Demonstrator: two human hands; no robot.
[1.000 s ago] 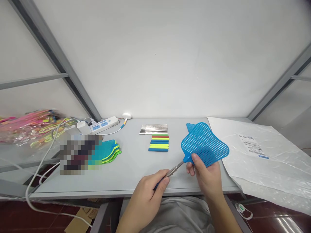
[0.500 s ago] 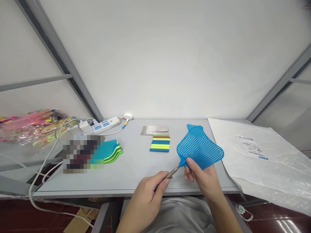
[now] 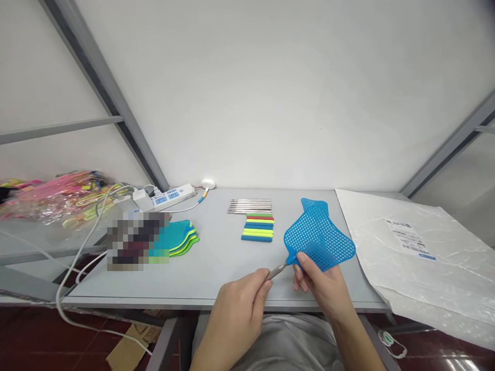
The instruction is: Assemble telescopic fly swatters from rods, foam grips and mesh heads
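Note:
A blue fly swatter (image 3: 327, 234) with a mesh head is held between my two hands above the table's front edge. My left hand (image 3: 242, 304) is closed round its metal rod, and most of the handle is hidden in that fist. My right hand (image 3: 319, 278) pinches the mesh head near its neck, thumb on top and fingers underneath. Behind this head lies another blue swatter head (image 3: 309, 202), partly covered by it. Farther back are a row of metal rods (image 3: 249, 206) and several coloured handle sleeves (image 3: 258, 226) lying side by side.
Stacked blue, yellow and green swatter heads (image 3: 178, 237) lie at left, beside a pixelated patch. A power strip (image 3: 174, 197) with white cables (image 3: 83, 252) stands behind them. Bagged colourful items (image 3: 65, 198) are at far left. White plastic packaging (image 3: 371, 232) covers the table's right end.
My left hand has slid up the rod towards the head, so less metal shows. My right hand keeps its pinch. The view has shifted slightly.

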